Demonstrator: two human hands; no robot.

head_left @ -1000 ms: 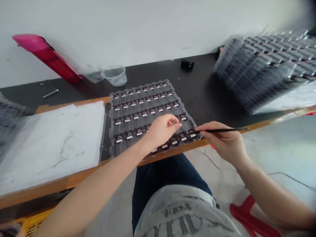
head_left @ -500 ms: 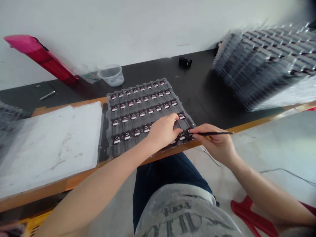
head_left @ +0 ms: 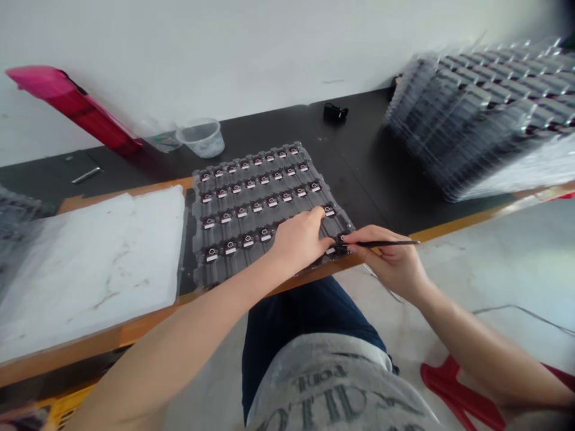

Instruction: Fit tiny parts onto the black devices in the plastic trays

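A clear plastic tray lies at the table's front edge, with rows of small dark parts, each bearing a ring and a white patch. My left hand rests over its front right area, thumb and index finger apart. The thumb tip touches or almost touches a part in the front row; the other fingers are mostly hidden. Held like a pen in my right hand are thin black tweezers, pointing left at the tray's front right corner. Their tip is too small to make out between the hands.
Stacked clear trays stand at the right. Behind the tray are a plastic tub and a small black object. White sheets lie at the left, a silver pen-like rod beyond. A red stool is below right.
My right hand and the tweezers have shifted slightly left, nearer my left thumb. My left hand stays nearly in place on the tray.
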